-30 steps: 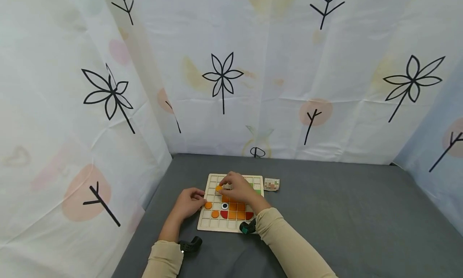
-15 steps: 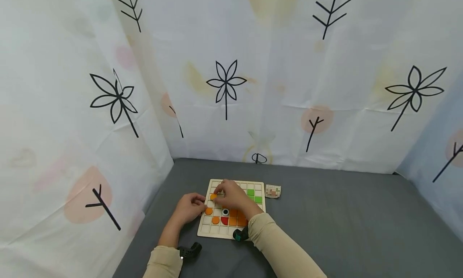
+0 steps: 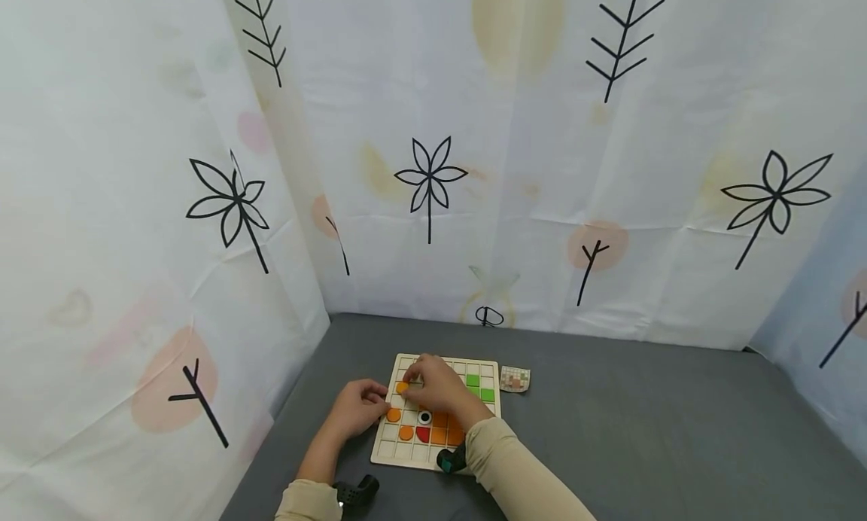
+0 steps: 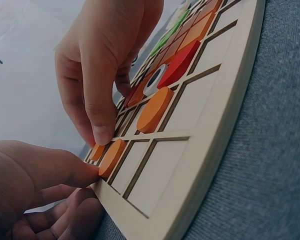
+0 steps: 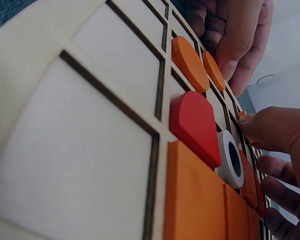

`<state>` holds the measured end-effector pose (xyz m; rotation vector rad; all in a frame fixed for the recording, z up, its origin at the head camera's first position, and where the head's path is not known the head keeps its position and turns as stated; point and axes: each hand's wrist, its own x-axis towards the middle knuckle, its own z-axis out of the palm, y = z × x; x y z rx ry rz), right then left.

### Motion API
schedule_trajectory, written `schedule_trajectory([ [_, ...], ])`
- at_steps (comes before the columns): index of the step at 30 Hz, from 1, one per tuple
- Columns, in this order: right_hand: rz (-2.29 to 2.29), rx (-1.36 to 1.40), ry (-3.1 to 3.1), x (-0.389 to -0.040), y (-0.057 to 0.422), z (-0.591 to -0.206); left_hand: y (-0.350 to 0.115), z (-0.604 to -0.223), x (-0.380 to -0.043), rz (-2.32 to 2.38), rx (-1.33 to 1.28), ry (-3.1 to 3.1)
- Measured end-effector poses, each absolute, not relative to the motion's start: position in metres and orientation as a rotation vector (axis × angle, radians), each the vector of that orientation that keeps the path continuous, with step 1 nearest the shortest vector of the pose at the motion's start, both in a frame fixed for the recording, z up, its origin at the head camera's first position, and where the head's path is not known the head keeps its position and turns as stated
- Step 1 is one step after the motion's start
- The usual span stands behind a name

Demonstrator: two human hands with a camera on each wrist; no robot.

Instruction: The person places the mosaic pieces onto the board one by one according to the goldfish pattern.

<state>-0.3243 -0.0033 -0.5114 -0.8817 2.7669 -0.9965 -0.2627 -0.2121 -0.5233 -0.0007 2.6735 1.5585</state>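
In the head view, a light wooden grid board [image 3: 400,452] lies on the table, holding several coloured tiles. My right hand [image 3: 436,385] is over its upper left part and pinches an orange round tile [image 3: 403,388] low over a square. My left hand [image 3: 355,409] grips the board's left edge, its thumb tip close against another orange round tile [image 4: 112,159] in the left wrist view. A third orange round tile [image 4: 155,110] sits nearer the front. Beside it are a red rounded tile [image 5: 194,125] and a white-and-black eye tile [image 5: 231,159]. My right palm and forearm hide part of the grid.
Orange square tiles [image 3: 439,435] and green square tiles [image 3: 473,381] sit in the grid. A small patterned card [image 3: 515,379] lies right of the board. Grey cloth [image 3: 643,423] covers the table, with a printed curtain [image 3: 528,205] behind and at the sides.
My right hand has carried the orange round tile left and slightly nearer, down onto the grid. My left hand stays at the edge. The head view has tilted upward.
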Motion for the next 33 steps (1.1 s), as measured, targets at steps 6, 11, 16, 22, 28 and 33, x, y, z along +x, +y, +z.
schedule_trajectory([
  [6, -0.999, -0.851, 2.758, -0.3235, -0.0044, -0.5117, -0.2113, -0.5244, -0.2622, 1.559, -0.015, 2.672],
  [11, -0.993, -0.84, 2.76, -0.3234, -0.0054, -0.5129, -0.2112, -0.5252, -0.2614, 1.557, -0.019, 2.675],
  [16, -0.987, -0.844, 2.766, -0.3236, -0.0053, -0.5118, -0.2119, -0.5258, -0.2625, 1.551, -0.021, 2.68],
  [22, -0.995, -0.84, 2.767, -0.3242, -0.0053, -0.5088, -0.2125, -0.5256, -0.2649, 1.534, -0.02, 2.693],
  [28, -0.976, -0.848, 2.781, -0.3245, -0.0069, -0.5072, -0.2127, -0.5247, -0.2647, 1.535, -0.031, 2.693],
  [33, -0.974, -0.844, 2.789, -0.3242, -0.0084, -0.5063, -0.2129, -0.5252, -0.2644, 1.546, -0.018, 2.688],
])
